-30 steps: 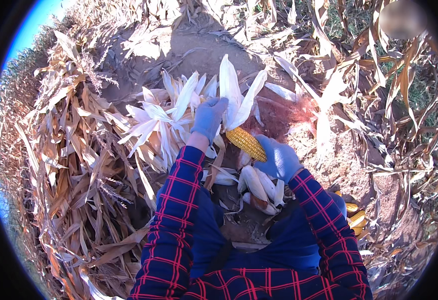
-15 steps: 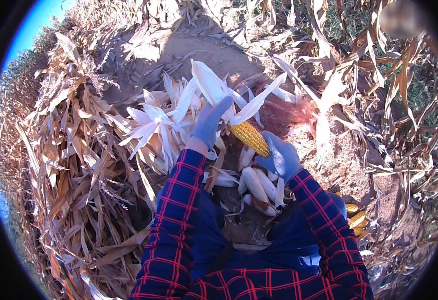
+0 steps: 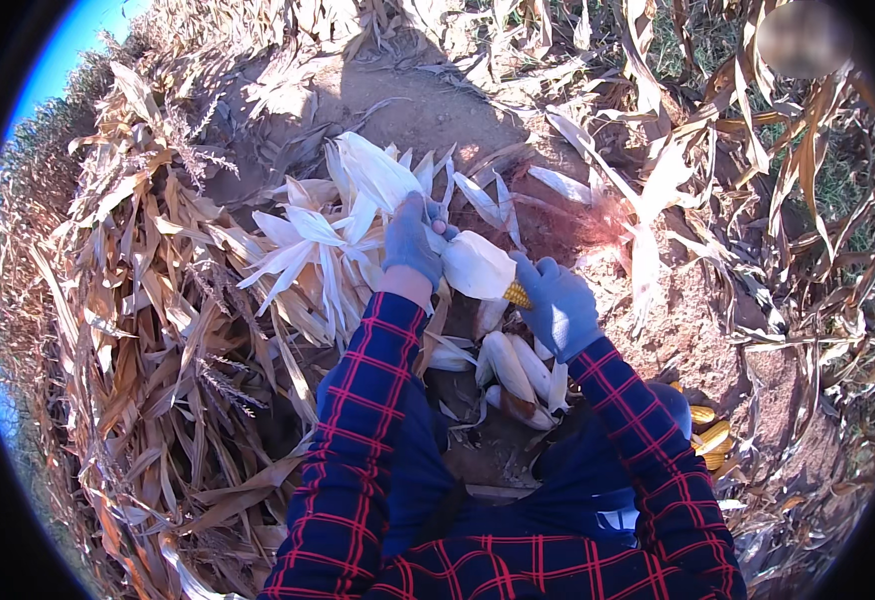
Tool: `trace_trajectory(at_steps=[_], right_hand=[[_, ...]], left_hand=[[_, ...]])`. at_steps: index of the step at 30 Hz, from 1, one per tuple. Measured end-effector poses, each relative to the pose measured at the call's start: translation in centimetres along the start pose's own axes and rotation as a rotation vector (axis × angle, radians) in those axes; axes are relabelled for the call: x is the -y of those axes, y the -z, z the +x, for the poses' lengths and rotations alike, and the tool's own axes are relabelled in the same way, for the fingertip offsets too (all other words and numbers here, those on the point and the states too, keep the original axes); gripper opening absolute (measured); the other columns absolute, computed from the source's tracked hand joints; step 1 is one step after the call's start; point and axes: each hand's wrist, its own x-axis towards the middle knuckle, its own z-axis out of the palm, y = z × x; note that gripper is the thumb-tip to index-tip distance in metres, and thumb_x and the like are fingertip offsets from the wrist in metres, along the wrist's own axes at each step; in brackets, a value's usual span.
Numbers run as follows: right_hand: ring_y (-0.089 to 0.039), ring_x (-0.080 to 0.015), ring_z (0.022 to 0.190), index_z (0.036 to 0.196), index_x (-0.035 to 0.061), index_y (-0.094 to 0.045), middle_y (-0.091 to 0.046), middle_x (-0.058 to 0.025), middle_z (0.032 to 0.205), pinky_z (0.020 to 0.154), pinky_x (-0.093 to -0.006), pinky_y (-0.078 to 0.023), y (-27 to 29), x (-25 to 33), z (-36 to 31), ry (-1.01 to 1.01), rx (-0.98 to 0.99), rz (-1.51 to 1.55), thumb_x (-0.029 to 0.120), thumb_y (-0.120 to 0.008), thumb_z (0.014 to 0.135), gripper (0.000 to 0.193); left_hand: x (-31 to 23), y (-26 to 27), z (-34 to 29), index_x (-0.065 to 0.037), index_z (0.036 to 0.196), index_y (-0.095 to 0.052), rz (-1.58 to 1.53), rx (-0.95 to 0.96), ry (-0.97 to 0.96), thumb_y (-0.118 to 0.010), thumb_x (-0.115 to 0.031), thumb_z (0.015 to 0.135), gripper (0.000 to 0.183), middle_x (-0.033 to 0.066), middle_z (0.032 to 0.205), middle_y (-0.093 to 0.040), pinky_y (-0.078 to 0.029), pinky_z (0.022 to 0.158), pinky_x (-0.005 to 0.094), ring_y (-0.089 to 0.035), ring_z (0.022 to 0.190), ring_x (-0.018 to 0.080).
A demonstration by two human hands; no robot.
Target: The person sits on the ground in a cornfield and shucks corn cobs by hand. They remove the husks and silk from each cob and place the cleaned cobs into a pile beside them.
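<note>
My left hand [image 3: 413, 245], in a grey glove, is closed on pale corn husk [image 3: 371, 170], which sticks out beyond the fist. Between my hands a broad husk leaf [image 3: 480, 266] covers most of an ear of corn. Only a small patch of yellow kernels on that ear [image 3: 518, 294] shows beside my right hand [image 3: 558, 308], also gloved, its fingers wrapped round the ear's end. Below my hands, several ears in pale husks [image 3: 518, 370] lie on the ground between my legs.
A large heap of dry corn stalks [image 3: 178, 350] stands at my left. Peeled husks [image 3: 308, 240] lie beyond my left hand. Several bare yellow ears [image 3: 715, 440] lie by my right leg. Dry leaves and stalks cover the ground at the far right.
The ear's yellow kernels, largely exposed before, are now mostly behind a husk leaf. My left hand has come down and toward me, its fingers closed round the husk. My right hand has shifted slightly.
</note>
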Motion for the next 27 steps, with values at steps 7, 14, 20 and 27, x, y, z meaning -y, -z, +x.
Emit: trace_trajectory(at_steps=[7,14,20,27], right_hand=[[-0.064,-0.0322,0.082,0.125,0.0093,-0.044,-0.060,-0.0169,0.097,0.070,-0.0414,-0.049,-2.3,1.8,-0.9,-0.108,0.051,0.426,0.027,-0.070,0.072,0.062],[-0.061,-0.0150,0.068,0.121,0.0015,-0.045,-0.058,-0.0074,0.081,0.055,-0.0258,-0.049,-0.6,3.3,-1.3,-0.351,0.490,1.662,0.021,-0.069,0.078,0.053],[-0.057,-0.0129,0.056,0.120,0.0009,-0.047,-0.057,-0.0053,0.078,0.050,-0.0231,-0.048,0.5,1.8,-0.9,-0.356,0.686,1.855,0.019,-0.069,0.078,0.052],[-0.064,-0.0376,0.076,0.124,0.0050,-0.043,-0.064,-0.0222,0.086,0.066,-0.0430,-0.051,-0.6,-0.5,-1.0,-0.115,0.292,0.424,0.040,-0.071,0.074,0.067]], left_hand=[[-0.9,-1.2,-1.8,-0.015,0.063,-0.041,-0.046,-0.057,-0.139,-0.047,-0.037,0.093,0.038,-0.0020,0.046,-0.031,-0.039,0.048,0.0344,-0.031,0.037,0.0143],[-2.3,-0.5,-1.1,-0.017,0.058,-0.040,-0.239,0.262,-0.085,-0.033,-0.043,0.099,0.048,-0.0033,0.046,-0.024,-0.027,0.045,0.0314,-0.021,0.039,0.0125],[-3.6,0.5,-1.2,-0.017,0.058,-0.039,-0.297,0.463,-0.051,-0.034,-0.043,0.099,0.049,-0.0033,0.046,-0.026,-0.023,0.041,0.0296,-0.022,0.038,0.0117],[-0.4,-0.3,-1.9,0.002,0.077,-0.064,1.097,0.154,-0.491,-0.051,-0.050,0.088,0.054,0.0142,0.063,-0.062,-0.047,0.058,0.0382,-0.061,0.058,0.0266]])
